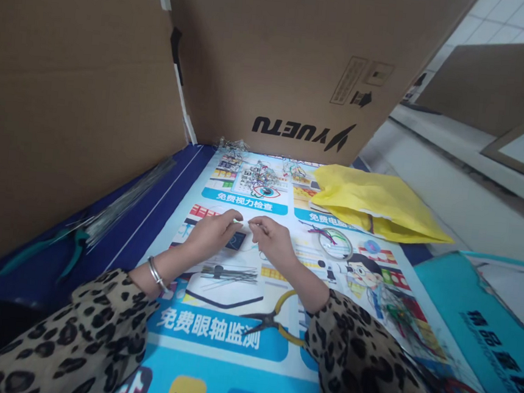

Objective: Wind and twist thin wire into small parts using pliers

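My left hand (212,236) and my right hand (275,243) meet over the middle of a printed sheet (278,268). Thumb and fingers are pinched together on each, with the fingertips almost touching. Whatever lies between them is too small to make out. Just below the hands is a small bundle of thin dark wires (230,273), bunched at its middle. Yellow-handled pliers (274,320) lie spread near my right forearm. Beyond the right wrist rests a round coil of wire (335,244), with some purple strands beside it.
Cardboard walls (274,57) stand behind and to the left. Tangled wire pieces (264,175) lie at the back. Green-handled pliers (79,238) and long straight wires (128,206) lie left. To the right are a yellow bag (372,197), a teal box (477,301) and red-handled scissors (460,388).
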{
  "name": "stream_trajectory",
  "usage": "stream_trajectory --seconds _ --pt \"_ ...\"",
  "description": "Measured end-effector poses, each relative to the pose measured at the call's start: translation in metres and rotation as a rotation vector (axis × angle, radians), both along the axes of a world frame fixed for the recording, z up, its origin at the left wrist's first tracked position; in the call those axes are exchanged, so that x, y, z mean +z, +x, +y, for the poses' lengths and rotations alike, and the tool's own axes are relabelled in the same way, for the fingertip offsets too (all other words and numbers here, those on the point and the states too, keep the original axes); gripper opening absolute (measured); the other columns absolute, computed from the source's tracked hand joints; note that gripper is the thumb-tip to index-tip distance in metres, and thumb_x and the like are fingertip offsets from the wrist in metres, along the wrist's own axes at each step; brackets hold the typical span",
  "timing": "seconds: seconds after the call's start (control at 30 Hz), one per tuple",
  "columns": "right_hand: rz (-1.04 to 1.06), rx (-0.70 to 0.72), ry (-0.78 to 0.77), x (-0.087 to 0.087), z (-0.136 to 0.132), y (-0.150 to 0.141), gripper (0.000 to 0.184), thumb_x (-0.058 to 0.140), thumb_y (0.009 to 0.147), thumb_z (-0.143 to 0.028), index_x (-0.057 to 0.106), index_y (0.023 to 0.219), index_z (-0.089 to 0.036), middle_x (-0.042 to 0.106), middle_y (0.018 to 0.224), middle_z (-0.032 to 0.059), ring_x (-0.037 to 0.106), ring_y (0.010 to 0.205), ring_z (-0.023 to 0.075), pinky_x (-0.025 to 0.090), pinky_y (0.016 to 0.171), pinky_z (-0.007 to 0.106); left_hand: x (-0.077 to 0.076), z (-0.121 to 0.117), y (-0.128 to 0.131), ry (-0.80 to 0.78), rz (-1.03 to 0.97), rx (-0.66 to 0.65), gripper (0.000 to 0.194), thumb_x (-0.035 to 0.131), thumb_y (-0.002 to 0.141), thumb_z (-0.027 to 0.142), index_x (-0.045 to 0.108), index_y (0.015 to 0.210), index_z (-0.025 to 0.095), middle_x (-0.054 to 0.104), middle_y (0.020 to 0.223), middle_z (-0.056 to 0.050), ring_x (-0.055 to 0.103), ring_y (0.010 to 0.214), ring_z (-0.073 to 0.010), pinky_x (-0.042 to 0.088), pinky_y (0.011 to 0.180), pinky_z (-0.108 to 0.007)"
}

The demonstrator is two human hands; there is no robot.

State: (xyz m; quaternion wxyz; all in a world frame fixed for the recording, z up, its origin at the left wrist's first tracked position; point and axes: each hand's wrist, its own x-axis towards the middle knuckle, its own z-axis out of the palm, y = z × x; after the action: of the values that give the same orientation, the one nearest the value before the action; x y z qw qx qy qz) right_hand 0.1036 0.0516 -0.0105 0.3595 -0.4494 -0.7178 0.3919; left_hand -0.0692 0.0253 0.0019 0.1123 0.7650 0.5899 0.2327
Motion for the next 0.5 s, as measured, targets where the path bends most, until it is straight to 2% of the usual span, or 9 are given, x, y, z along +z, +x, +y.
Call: stream_trajectory --seconds 0.1,0.3,0.4,0.5 --pt "-0.027 0.004 0.063 0.0008 -0.0001 0.0006 0.018 0.048 0.081 -0.030 0.062 0.087 -0.021 0.055 0.055 -0.0046 0.049 0.047 0.0082 0.039 0.048 0.018 0.0017 -0.0013 0.0011 0.052 0.163 -0.001 0.025 0.037 0.089 0.032 0.055 0.104 0.023 0.068 0.084 -0.003 0.062 0.076 -0.0194 0.037 0.060 -0.025" --pt "-0.087 0.032 0.129 0.0014 0.0002 0.0022 0.018 0.047 0.081 -0.028 0.062 0.087 -0.021 0.056 0.056 -0.0044 0.049 0.048 0.0090 0.039 0.052 0.019 0.0029 -0.0008 -0.0015 0.137 0.442 -0.069 0.021 0.037 0.088 0.023 0.057 0.094 0.023 0.065 0.074 -0.003 0.060 0.069 -0.0193 0.031 0.053 -0.025" --pt "-0.094 0.034 0.117 0.0019 -0.0002 0.0026 0.018 0.045 0.082 -0.029 0.062 0.086 -0.021 0.056 0.057 -0.0044 0.049 0.048 0.0094 0.039 0.052 0.020 0.0020 -0.0008 -0.0011 0.134 0.444 -0.065 0.021 0.036 0.089 0.024 0.057 0.094 0.022 0.065 0.074 -0.004 0.060 0.069 -0.0191 0.030 0.053 -0.025" --pt "-0.105 0.026 0.101 0.0029 -0.0009 0.0023 0.018 0.045 0.082 -0.030 0.061 0.087 -0.022 0.056 0.057 -0.0046 0.049 0.048 0.0097 0.039 0.052 0.020 0.0003 -0.0011 0.0007 0.105 0.365 -0.009 0.024 0.036 0.090 0.031 0.054 0.102 0.022 0.067 0.077 -0.005 0.061 0.069 -0.0197 0.029 0.052 -0.025"
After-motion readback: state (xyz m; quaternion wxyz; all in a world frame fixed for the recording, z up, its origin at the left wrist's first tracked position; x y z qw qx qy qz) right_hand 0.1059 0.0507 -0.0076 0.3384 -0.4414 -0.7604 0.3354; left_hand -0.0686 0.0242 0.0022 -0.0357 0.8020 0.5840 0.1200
